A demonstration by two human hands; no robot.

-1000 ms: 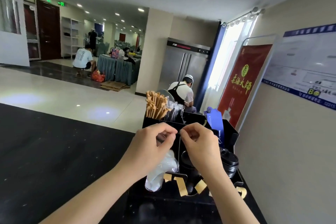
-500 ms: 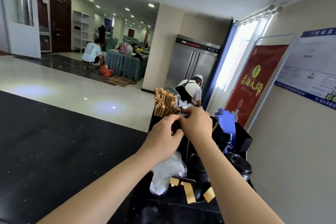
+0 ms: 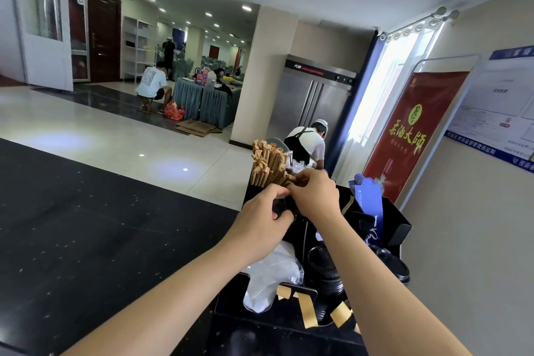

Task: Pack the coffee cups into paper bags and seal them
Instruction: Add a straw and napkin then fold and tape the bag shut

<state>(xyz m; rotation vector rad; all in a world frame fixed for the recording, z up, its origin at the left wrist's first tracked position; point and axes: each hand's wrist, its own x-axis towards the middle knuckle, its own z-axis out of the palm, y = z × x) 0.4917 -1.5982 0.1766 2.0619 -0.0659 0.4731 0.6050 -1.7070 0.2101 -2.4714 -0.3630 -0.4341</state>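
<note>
Both hands meet over the far end of a black organizer (image 3: pixel 401 225) standing on the dark, speckled counter (image 3: pixel 86 240). The left hand (image 3: pixel 260 220) has its fingers curled tight around something small and dark at the organizer's rim; what it is I cannot tell. The right hand (image 3: pixel 315 196) pinches at the same spot, its fingertips bent in beside a bundle of brown paper-wrapped sticks (image 3: pixel 267 165) standing upright in the back compartment.

No coffee cups or paper bags can be made out from here. Nearer the person, a stack of black round lids (image 3: pixel 325 266) sits in the organizer, a second black lid (image 3: pixel 394 266) to its right, and a crinkled clear plastic sleeve (image 3: pixel 271 274) to its left. Gold paper strips (image 3: pixel 306 309) hang off the front edge. A blue card (image 3: pixel 368 202) stands in the right compartment, its print too small to read.

Against the wall, a red banner (image 3: pixel 410 136) in a metal frame carries gold characters, 茶酒大師, under a round gold emblem. A steel double-door fridge (image 3: pixel 312 95) stands behind, and a person in a black apron (image 3: pixel 306 144) bends beside it.
</note>
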